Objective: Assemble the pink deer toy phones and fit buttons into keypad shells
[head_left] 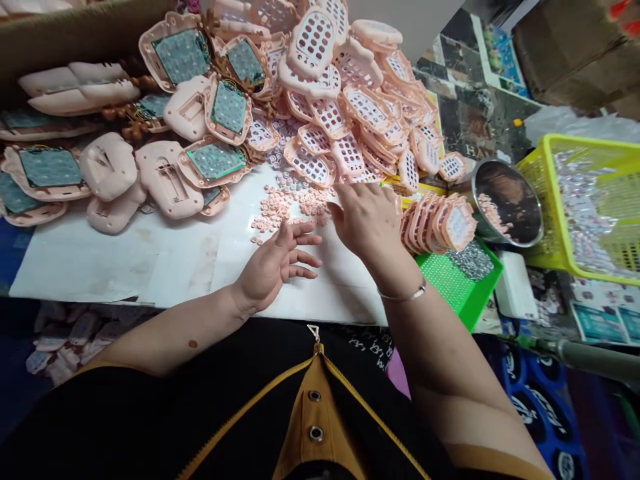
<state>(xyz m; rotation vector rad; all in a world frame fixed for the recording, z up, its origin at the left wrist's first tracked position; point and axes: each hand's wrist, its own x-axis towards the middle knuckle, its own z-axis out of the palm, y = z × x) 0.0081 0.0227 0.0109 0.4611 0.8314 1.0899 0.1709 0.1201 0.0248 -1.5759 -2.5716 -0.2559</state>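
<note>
My left hand hovers over the white work surface with its fingers spread and nothing in them. Palm down, my right hand reaches to the edge of the heaped parts, thumb apart from the fingers; its fingertips are partly hidden, and no held thing shows. Between and beyond both hands lie many small pink buttons. Pink front shells with rows of holes are piled behind them. A row of nested pink shells stands right of my right hand. Pink shells with green circuit boards fill the left side.
A green basket holding small metal pieces stands at the right, near a steel bowl with pink bits. Beyond is a yellow basket of small wrapped items. A cardboard box sits at the far right.
</note>
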